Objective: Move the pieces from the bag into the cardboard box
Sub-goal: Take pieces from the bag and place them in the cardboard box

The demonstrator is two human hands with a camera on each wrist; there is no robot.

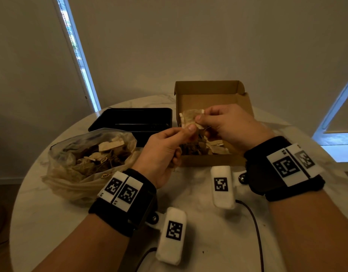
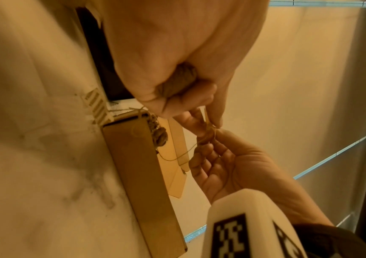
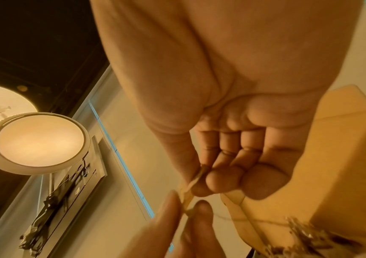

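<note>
Thumb and forefinger of the left hand [image 1: 165,152] pinch the lower edge of a flat tan tea bag [image 1: 189,118], while the fingers [image 1: 200,119] of the right hand [image 1: 228,126] pinch its right side. The bag is held in the air between both hands, just above the near left part of the open cardboard box [image 1: 212,95]. From the left wrist, something brown shows tucked into that hand's curled palm; I cannot tell what it is. The box stands toward the far edge of the round white desk [image 1: 198,193] and holds a heap of similar pieces [image 1: 206,148]. A clear plastic bag [image 1: 87,160] of more pieces lies open near the left edge. A black tray [image 1: 134,118] sits behind it, beside the box.
</note>
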